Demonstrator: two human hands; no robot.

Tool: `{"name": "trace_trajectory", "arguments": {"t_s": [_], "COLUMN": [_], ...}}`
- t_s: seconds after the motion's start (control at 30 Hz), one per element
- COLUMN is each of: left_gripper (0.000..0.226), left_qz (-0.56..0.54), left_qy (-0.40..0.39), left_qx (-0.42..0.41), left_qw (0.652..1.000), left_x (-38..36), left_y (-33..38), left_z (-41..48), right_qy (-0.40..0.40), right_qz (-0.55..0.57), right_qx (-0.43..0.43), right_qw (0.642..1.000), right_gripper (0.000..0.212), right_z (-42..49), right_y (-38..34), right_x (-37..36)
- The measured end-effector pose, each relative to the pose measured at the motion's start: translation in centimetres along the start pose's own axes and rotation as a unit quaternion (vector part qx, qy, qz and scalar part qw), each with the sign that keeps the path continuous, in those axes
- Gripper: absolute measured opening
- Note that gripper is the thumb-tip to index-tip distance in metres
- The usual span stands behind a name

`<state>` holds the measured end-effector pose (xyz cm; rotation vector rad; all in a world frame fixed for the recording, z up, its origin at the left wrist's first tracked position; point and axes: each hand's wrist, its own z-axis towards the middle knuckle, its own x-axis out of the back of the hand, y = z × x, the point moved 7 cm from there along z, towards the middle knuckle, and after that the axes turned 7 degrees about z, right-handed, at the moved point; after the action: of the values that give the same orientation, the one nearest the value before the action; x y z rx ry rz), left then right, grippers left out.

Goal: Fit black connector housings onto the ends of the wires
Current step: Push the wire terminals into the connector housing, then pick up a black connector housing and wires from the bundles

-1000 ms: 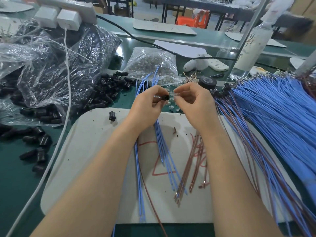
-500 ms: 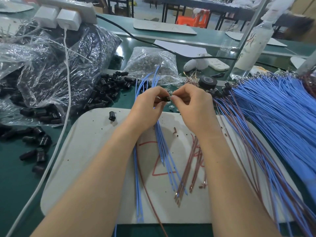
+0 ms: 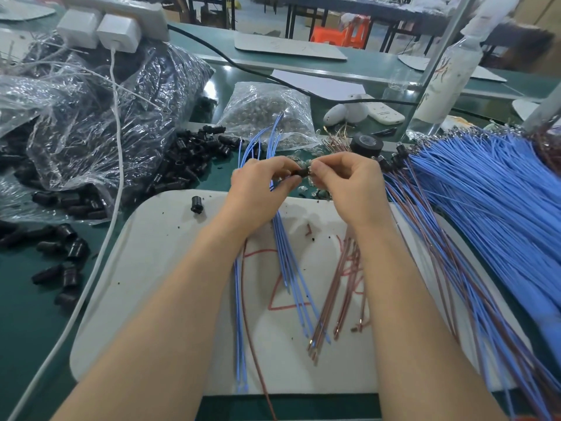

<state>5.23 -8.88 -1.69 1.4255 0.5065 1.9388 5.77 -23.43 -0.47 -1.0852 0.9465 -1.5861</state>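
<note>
My left hand (image 3: 258, 183) and my right hand (image 3: 349, 183) meet above the far edge of the white work board (image 3: 151, 284). Between their fingertips sits a small black connector housing (image 3: 299, 172); both hands pinch it, the left from the left side, the right from the right. Several blue wires (image 3: 285, 253) run under my left hand down the board. Copper-brown wires (image 3: 337, 293) lie fanned out below my right wrist. A single loose black housing (image 3: 196, 205) stands on the board's far left corner.
A heap of black housings (image 3: 188, 165) spills from crinkled plastic bags (image 3: 91, 126) at the left. A clear bag of small parts (image 3: 267, 113) lies behind the hands. A large bundle of blue wires (image 3: 485, 192) fills the right. A white cable (image 3: 100, 238) crosses the green table.
The two hands have drawn closer together, and the right fingertips now close on the black housing that the left hand held alone a second ago.
</note>
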Motion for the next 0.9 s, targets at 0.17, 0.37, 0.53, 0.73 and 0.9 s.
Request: {"name": "trace_trajectory", "arguments": {"t_s": [0.17, 0.37, 0.53, 0.73, 0.9], "left_gripper": [0.011, 0.01, 0.01, 0.009, 0.011], "left_qz": [-0.06, -0.066, -0.06, -0.078, -0.052], "left_qy": [-0.013, -0.009, -0.021, -0.023, -0.037], "left_qx": [-0.01, -0.011, 0.009, 0.031, 0.015], "left_qw": [0.998, 0.998, 0.998, 0.996, 0.998], "left_x": [0.0, 0.0, -0.1, -0.3, 0.0], "left_y": [0.5, 0.8, 0.3, 0.0, 1.3], "left_z": [-0.2, -0.3, -0.1, -0.1, 0.0], "right_qy": [0.0, -0.01, -0.011, -0.02, -0.007], "right_qz": [0.111, 0.206, 0.297, 0.292, 0.198], "right_qx": [-0.074, -0.115, -0.156, -0.152, -0.11], "right_qw": [0.991, 0.972, 0.942, 0.944, 0.974], "right_gripper": [0.014, 0.011, 0.011, 0.015, 0.013], "right_z": [0.1, 0.0, -0.3, -0.2, -0.1], "right_y": [1.7, 2.8, 3.3, 3.1, 2.5], "right_x": [-0.2, -1.3, -2.0, -2.1, -1.3]}}
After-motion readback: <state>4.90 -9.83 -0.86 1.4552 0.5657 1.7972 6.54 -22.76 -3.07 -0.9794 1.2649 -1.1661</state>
